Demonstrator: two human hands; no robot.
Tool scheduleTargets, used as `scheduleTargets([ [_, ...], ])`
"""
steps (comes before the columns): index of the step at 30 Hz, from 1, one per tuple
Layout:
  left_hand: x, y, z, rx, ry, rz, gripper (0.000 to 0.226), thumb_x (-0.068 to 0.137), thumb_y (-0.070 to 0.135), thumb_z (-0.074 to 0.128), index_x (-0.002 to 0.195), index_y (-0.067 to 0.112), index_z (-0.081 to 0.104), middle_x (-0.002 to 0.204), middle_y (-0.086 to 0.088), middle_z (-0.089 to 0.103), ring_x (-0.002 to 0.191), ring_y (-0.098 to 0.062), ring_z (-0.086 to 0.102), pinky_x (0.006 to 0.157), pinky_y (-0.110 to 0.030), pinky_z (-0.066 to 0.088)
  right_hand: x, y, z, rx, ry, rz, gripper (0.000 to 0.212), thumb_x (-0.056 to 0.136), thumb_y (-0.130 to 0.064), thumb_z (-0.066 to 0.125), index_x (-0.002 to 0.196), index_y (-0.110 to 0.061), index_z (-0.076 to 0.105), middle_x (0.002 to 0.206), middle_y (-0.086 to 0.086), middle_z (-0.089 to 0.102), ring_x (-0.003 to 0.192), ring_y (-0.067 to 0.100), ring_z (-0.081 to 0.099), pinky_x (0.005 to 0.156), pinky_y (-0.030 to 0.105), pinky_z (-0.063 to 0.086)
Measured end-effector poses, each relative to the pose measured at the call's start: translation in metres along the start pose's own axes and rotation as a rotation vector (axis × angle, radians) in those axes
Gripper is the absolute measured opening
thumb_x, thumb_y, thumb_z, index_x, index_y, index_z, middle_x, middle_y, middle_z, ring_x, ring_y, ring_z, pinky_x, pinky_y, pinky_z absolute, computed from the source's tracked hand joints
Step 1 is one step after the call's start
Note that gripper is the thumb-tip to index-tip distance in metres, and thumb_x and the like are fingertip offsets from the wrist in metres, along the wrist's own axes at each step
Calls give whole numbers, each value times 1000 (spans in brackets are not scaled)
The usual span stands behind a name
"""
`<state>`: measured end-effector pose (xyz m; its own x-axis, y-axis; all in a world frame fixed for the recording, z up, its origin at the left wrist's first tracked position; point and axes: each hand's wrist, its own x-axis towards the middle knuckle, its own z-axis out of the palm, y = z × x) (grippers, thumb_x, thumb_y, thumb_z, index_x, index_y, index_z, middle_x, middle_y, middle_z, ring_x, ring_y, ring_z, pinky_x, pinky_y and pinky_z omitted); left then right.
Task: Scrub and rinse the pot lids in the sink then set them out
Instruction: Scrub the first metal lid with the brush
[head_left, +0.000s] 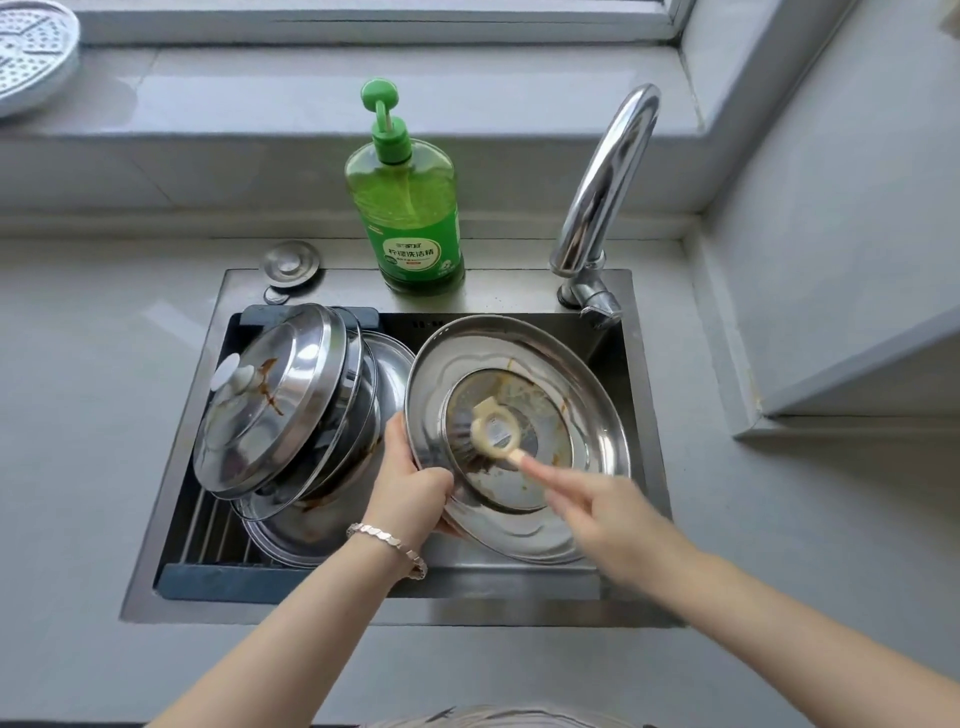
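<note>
The left hand grips the rim of a tilted lid over the sink; the blurred right hand holds a brush against its underside. More lids are stacked on the rack at the sink's left, close beside the held one.

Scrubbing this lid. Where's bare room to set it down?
Bare grey countertop left of the steel sink, and right of it. Crowded: stacked steel lids fill the sink's left half; green soap bottle and chrome tap line its back rim.

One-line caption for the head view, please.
Left hand holds a steel lid over the sink; right hand scrubs its stained inside with a brush.
</note>
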<state>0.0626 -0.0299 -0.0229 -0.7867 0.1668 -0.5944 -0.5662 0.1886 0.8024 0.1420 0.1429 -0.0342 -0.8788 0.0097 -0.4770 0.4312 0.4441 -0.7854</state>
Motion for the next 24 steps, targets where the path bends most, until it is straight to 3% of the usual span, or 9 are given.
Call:
scheduleTargets([
  [3,-5,1,2,59,-66,65,72,75,-23,37,128,25,35,99,-4,56,90,-28,60,67,-42,55,25,7,-17,51,259,125,36,97,-20,45,130,-33,51,91,-4,69,75,2,59,68,20,47],
  [6,-4,-1,4,29,-64,56,73,72,-25,44,125,23,37,100,-4,58,92,-24,60,76,-43,52,12,-10,2,132,77,56,38,97,-14,43,130,-34,49,65,-19,56,46,-5,45,46,11,36],
  [8,-4,-3,1,5,-61,35,69,66,-18,51,116,28,40,101,-8,58,93,-29,59,78,-45,51,7,-12,4,111,6,35,39,97,-15,43,128,-38,49,70,-22,55,39,0,37,40,12,29],
  [12,-6,-4,-2,114,-124,122,71,71,-22,47,114,33,38,99,-2,55,92,-21,57,83,-39,49,27,-2,-15,30,200,137,36,97,-22,45,129,-37,51,112,-5,66,53,-3,39,51,10,32],
  [15,-5,0,-7,46,-112,86,63,67,-18,50,107,30,42,96,-4,56,84,-20,59,65,-30,51,8,-17,10,70,38,-1,41,97,-17,44,131,-40,46,102,-12,64,48,-2,44,47,11,36],
  [17,-7,3,-10,59,-127,93,69,57,-7,50,118,24,40,93,-3,56,79,-17,58,59,-28,49,16,-14,-4,16,141,18,42,96,-16,44,129,-41,48,92,-9,67,47,0,44,47,15,35],
  [19,-8,1,-8,112,-143,122,75,66,-16,49,131,19,35,96,-2,55,86,-18,58,69,-35,52,27,-12,-17,-11,248,86,40,96,-17,45,130,-37,50,103,-5,68,61,-2,54,56,13,40],
  [22,-8,-1,-3,128,-118,122,78,71,-19,47,136,18,30,115,-12,54,108,-28,55,80,-39,51,19,-23,3,-27,144,-5,41,96,-18,45,131,-39,48,106,4,69,68,6,63,61,24,53],
  [24,-8,-2,-5,135,-114,119,76,72,-18,45,137,18,31,119,-18,53,103,-29,55,83,-45,47,16,-26,2,-28,134,-25,40,96,-19,45,130,-41,49,105,7,70,52,2,54,51,18,47],
])
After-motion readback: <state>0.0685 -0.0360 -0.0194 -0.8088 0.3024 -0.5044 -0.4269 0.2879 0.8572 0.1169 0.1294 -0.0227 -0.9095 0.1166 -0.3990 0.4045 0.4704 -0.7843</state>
